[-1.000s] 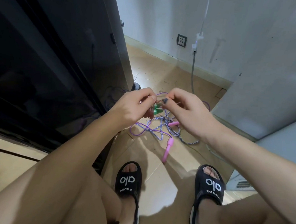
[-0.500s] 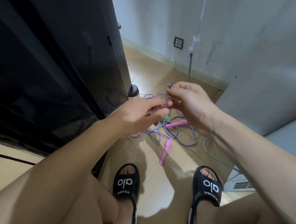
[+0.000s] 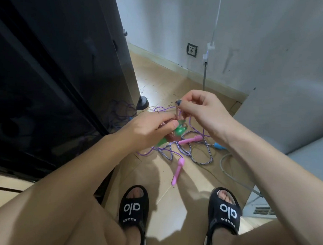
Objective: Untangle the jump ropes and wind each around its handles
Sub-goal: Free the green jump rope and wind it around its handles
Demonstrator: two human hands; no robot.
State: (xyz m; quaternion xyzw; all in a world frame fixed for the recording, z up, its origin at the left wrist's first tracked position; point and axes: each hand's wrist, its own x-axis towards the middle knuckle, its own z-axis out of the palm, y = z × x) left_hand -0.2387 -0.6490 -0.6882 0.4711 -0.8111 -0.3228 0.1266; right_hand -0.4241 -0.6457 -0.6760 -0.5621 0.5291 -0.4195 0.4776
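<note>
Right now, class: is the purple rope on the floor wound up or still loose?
Loose. The purple rope sprawls in tangled loops on the floor, its pink handles lying apart and bare.

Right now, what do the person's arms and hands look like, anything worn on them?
Both forearms are bare, no sleeves in view. The left hand and right hand wear no gloves, and no rings or watch show. A right-hand nail carries dark polish.

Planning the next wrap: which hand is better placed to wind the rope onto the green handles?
Right. The right hand already pinches the reddish rope just above the green handles, which the left hand grips.
</note>
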